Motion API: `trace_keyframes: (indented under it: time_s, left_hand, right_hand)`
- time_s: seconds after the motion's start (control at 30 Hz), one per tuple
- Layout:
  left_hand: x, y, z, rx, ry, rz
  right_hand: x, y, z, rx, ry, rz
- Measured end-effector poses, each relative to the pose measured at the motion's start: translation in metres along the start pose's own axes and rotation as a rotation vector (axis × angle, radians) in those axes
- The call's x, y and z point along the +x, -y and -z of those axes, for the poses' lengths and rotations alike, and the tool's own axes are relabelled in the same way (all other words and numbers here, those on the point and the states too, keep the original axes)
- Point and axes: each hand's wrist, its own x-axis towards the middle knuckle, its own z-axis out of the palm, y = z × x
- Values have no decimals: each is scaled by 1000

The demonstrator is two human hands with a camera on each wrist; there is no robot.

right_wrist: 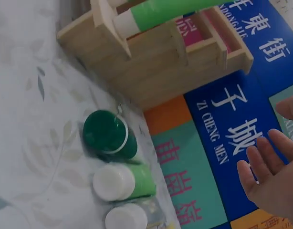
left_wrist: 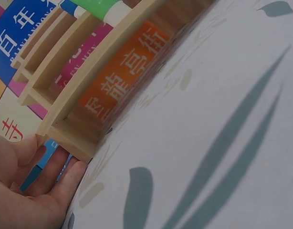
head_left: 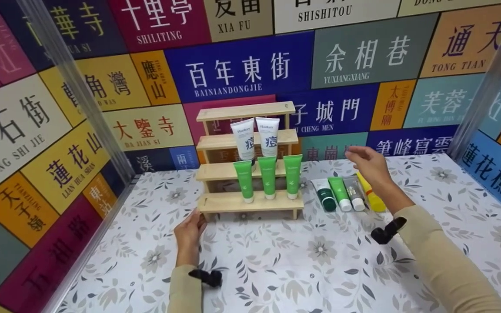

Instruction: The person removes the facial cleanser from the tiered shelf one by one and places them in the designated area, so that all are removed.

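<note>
A stepped wooden display stand [head_left: 222,204] faces me. My left hand [head_left: 189,234] holds the left end of its lowest step; in the left wrist view the thumb is at the board's corner and the fingers [left_wrist: 72,176] lie by the leg. Three green tubes [head_left: 269,176] stand on the lowest step, caps down. Two white tubes [head_left: 268,137] with blue lettering stand behind them, higher up. My right hand [head_left: 374,169] is raised, holding nothing, fingers loosely extended, above several tubes lying on the table.
Right of the stand lie a white-and-dark-green tube [head_left: 326,195], a green tube [head_left: 339,193], a grey tube [head_left: 355,195] and a yellow tube [head_left: 371,193], side by side. A floral cloth [head_left: 276,265] covers the table. Colourful lettered panels [head_left: 242,65] rise directly behind.
</note>
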Motion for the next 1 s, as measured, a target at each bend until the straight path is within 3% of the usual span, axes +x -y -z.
trace_keyframes:
  time_s: [0.27, 0.6, 0.83, 1.0]
  left_hand:
    - [-1, 0, 1, -9, 2, 2]
    - [1, 2, 6, -7, -1, 14]
    - [1, 1, 3, 1, -6, 10]
    - [0, 0, -1, 11, -7, 38]
  right_hand:
    - [-9, 50, -19, 114, 57, 107]
    - [-11, 93, -61, 59, 129, 265]
    - [-8, 113, -81, 48, 172, 279]
    - [-3, 120, -90, 35, 156, 266]
